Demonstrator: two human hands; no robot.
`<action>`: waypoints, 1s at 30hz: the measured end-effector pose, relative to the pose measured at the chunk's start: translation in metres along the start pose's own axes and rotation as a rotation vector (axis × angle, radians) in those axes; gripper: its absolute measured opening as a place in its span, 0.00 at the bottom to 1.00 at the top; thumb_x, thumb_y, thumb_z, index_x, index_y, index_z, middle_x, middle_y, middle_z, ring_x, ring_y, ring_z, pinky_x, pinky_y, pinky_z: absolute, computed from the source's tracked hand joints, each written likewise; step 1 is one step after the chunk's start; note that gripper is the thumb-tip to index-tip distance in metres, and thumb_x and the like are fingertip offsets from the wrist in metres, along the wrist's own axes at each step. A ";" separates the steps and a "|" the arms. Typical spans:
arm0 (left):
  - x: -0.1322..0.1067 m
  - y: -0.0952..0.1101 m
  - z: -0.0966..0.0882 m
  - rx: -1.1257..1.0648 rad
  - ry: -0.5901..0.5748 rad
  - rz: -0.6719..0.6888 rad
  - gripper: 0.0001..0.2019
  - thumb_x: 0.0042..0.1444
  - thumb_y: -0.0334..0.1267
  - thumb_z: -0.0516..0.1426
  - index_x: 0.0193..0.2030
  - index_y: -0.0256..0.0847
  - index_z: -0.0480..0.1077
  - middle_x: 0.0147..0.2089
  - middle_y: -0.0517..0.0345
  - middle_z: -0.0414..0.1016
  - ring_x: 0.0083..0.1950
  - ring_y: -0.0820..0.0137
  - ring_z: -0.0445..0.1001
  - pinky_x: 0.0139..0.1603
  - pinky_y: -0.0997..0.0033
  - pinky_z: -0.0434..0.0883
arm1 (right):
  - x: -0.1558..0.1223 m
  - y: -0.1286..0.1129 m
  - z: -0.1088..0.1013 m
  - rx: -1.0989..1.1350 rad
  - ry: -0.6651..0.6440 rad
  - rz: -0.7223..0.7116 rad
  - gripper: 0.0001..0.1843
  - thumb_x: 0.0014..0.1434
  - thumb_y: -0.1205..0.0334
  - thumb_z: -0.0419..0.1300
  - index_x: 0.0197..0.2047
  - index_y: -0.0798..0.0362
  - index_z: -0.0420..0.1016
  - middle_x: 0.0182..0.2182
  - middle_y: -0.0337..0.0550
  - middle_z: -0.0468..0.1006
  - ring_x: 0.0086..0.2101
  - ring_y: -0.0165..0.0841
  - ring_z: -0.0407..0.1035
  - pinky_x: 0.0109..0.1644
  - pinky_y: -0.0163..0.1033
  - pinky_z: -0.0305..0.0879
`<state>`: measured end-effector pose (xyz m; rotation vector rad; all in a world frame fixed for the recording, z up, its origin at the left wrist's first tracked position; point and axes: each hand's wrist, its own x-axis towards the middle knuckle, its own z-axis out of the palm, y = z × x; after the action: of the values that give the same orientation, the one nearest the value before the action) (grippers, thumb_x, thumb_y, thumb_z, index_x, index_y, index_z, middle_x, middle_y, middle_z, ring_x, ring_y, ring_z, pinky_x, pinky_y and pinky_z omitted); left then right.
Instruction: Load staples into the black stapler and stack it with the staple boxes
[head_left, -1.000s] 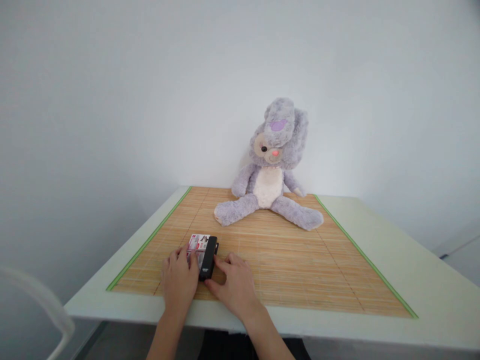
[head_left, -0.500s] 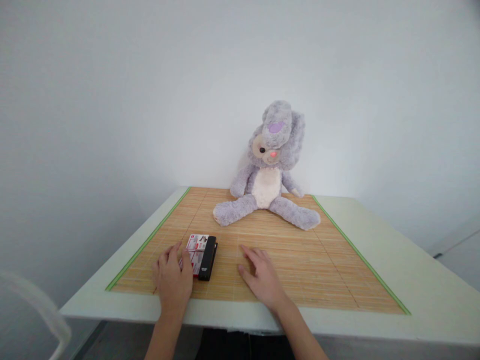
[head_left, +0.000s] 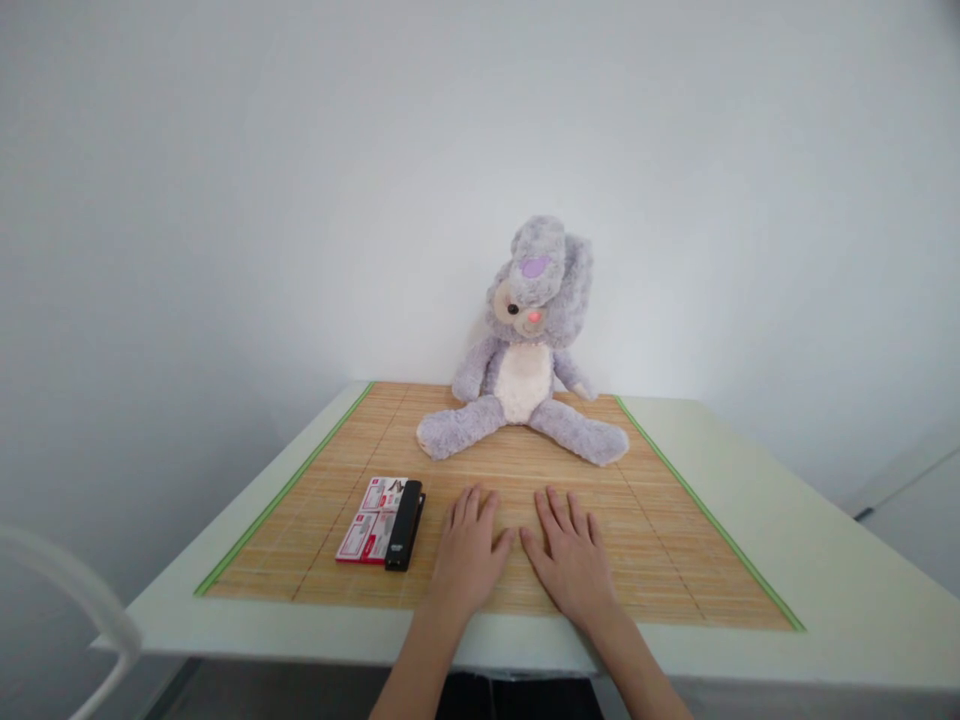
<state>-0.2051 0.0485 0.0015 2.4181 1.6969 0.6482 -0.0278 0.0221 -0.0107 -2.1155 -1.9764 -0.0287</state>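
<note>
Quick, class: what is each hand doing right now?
Left hand: open, flat on the woven bamboo mat, holding nothing.
Right hand: open, flat on it, holding nothing.

black stapler [head_left: 404,510] flat on mat, touching red-white box [head_left: 371,506], probably staples

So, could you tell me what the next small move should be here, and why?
Probably the left hand should slide left to the black stapler. Both hands lie flat and empty on the bamboo mat; the stapler lies apart, just left of that hand, against the staple boxes. The right hand is farther off.
</note>
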 end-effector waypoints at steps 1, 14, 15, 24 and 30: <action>0.001 -0.003 0.006 0.036 -0.002 -0.003 0.28 0.69 0.50 0.50 0.73 0.47 0.60 0.77 0.51 0.57 0.79 0.55 0.51 0.76 0.46 0.55 | 0.000 -0.001 0.000 -0.001 -0.003 0.005 0.38 0.71 0.38 0.44 0.78 0.42 0.48 0.77 0.38 0.48 0.75 0.50 0.38 0.75 0.61 0.34; -0.003 -0.003 0.018 0.095 0.034 -0.020 0.30 0.70 0.54 0.47 0.76 0.51 0.54 0.79 0.55 0.51 0.81 0.50 0.43 0.77 0.36 0.46 | 0.000 -0.002 -0.002 0.005 -0.001 0.021 0.39 0.70 0.37 0.45 0.78 0.43 0.48 0.77 0.41 0.48 0.75 0.50 0.39 0.75 0.60 0.33; -0.003 -0.004 0.018 0.098 0.037 -0.017 0.30 0.70 0.54 0.47 0.76 0.51 0.54 0.80 0.55 0.50 0.81 0.50 0.43 0.77 0.35 0.45 | 0.000 -0.001 -0.002 0.006 0.000 0.018 0.39 0.70 0.37 0.45 0.78 0.43 0.49 0.77 0.41 0.48 0.75 0.50 0.39 0.75 0.60 0.33; -0.004 -0.005 0.020 0.088 0.034 -0.016 0.30 0.70 0.55 0.47 0.76 0.52 0.55 0.80 0.56 0.49 0.81 0.51 0.42 0.77 0.37 0.45 | 0.000 -0.001 -0.003 0.005 -0.003 0.000 0.39 0.70 0.37 0.45 0.78 0.43 0.49 0.76 0.42 0.49 0.75 0.50 0.40 0.75 0.61 0.34; -0.005 -0.005 0.018 0.085 0.032 -0.015 0.30 0.70 0.56 0.47 0.76 0.53 0.55 0.79 0.56 0.52 0.81 0.51 0.43 0.77 0.37 0.45 | 0.000 -0.001 -0.002 0.019 -0.013 0.021 0.39 0.70 0.37 0.45 0.78 0.43 0.49 0.77 0.41 0.48 0.75 0.50 0.38 0.75 0.61 0.33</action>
<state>-0.2038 0.0483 -0.0175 2.4622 1.7886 0.6289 -0.0287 0.0218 -0.0084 -2.1297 -1.9537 0.0068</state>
